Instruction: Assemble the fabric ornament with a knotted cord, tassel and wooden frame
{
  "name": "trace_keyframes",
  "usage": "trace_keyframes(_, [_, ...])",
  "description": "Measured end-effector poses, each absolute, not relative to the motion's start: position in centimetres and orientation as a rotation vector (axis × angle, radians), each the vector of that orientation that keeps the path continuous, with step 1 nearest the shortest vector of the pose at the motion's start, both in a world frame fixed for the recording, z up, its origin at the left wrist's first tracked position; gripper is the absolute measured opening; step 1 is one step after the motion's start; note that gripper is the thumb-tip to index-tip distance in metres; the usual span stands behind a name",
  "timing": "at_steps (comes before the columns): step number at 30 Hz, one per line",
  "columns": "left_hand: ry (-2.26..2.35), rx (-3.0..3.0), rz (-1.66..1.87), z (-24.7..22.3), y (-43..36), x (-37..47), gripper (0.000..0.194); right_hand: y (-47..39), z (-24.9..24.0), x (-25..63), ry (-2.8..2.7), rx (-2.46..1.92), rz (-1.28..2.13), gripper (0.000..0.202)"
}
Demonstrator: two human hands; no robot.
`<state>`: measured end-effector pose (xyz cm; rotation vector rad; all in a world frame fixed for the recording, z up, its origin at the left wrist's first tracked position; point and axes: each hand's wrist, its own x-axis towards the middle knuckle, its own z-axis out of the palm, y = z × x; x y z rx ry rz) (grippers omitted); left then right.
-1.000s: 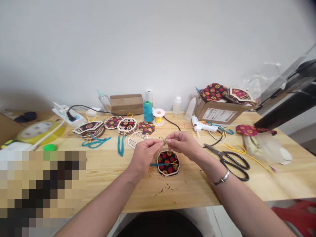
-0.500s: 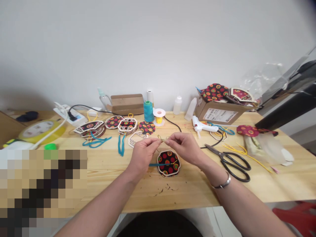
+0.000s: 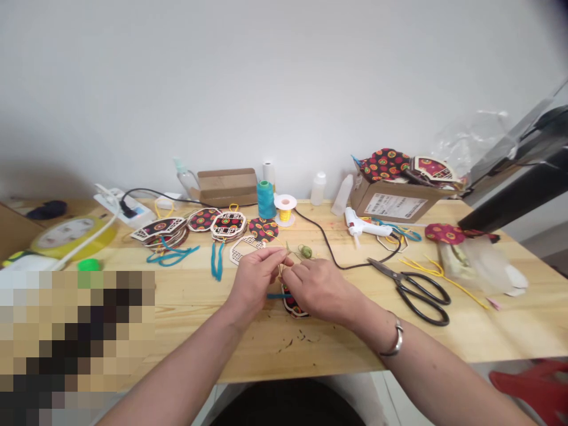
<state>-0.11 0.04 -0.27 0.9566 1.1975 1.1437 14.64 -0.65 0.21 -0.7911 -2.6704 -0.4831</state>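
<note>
Above the table [image 3: 190, 296], green thread [image 3: 287, 246] seemingly points upward.

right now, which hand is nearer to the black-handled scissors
Right. The right hand is to the left of the scissors; the left hand is farther left, beyond the right hand.

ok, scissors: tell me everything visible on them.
The scissors lie flat on the wood table, to the right of the right hand, with no hand on them. The blades look like dark metal, short and tapering, closed or nearly so, tips pointing far-left. Two big black loop handles point near-right; their material isn't clear. A black cord runs right by the tips; I can't tell if it touches.
</note>
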Motion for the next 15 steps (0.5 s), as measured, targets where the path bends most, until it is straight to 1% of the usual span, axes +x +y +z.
trace_keyframes(3, [1.181,0.901,1.138,-0.1,0.1,0.0,0.022,-0.7,0.3,14.6,-2.679,-0.755,-0.483,0.020])
trace_keyframes(5, [1.164,0.890,1.155,-0.2,0.1,0.0,0.023,-0.8,0.5,14.6,-2.665,-0.716,-0.355,0.019])
trace_keyframes(8, [1.150,0.885,1.191,-0.4,0.2,0.0,0.019,-0.6,0.9,14.8,-2.422,-0.740,0.063,0.023])
trace_keyframes(11, [1.164,0.904,1.206,-0.5,0.2,0.1,0.019,0.3,1.1,15.1,-1.963,-0.948,0.426,0.026])
trace_keyframes(13, [1.184,0.950,1.202,-0.5,0.1,0.2,0.020,1.1,1.0,15.3,-1.775,-1.093,0.663,0.024])
trace_keyframes(15, [1.194,0.999,1.188,-0.4,0.1,0.3,0.018,1.8,0.7,15.4,-1.633,-1.212,1.009,0.026])
